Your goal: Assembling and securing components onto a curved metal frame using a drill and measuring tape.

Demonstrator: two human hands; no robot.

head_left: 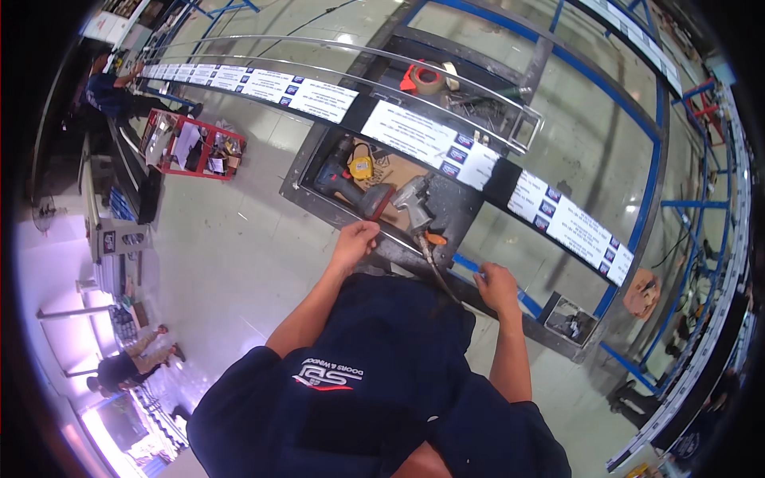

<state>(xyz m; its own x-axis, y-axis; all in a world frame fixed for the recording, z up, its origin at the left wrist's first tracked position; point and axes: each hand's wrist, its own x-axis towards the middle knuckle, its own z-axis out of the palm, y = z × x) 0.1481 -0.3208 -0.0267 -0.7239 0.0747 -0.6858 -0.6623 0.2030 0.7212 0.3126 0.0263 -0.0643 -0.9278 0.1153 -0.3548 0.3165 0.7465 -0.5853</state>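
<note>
My left hand [355,244] is closed in a pinch by the near edge of a metal tool tray [312,205]; whatever it holds is too small to make out. Farther right, my right hand [499,287] hovers over the near side of the frame table, its fingers curled in; I cannot see what is in them. In the tray lie a cordless drill [344,188], a yellow tape measure [362,164] and a silver air tool [413,203] with a hose. Across the table runs a long profile [414,137] covered in white printed film with black bands.
Behind the profile, rolls of tape [428,78] and loose tools sit in a second tray. A slim metal rail [478,88] lies there too. A red tool cart [195,143] stands left. Blue racks [701,203] line the right. Two people are at the left, a third at the lower right.
</note>
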